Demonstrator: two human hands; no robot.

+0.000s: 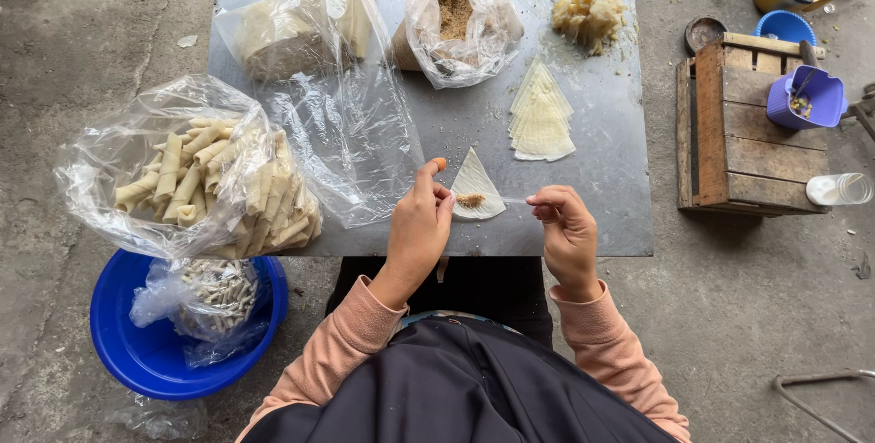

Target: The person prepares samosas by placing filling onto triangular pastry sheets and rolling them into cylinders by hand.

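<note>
A: Where was the wrapper?
B: Triangular wrapper (476,186) lay flat on the metal table (620,179), filling dab on it. Left hand (417,224) fingertips touched its left edge, loosely curled, gripping nothing. Right hand (567,222) pinched a small thin stick, tip at the wrapper.
A: Handling?
B: Looked thin, limp, tearable; best taken by a corner. Wrapper stack (541,119) just beyond, bag of rolls (210,183) left, clear bag edge crowding.
</note>
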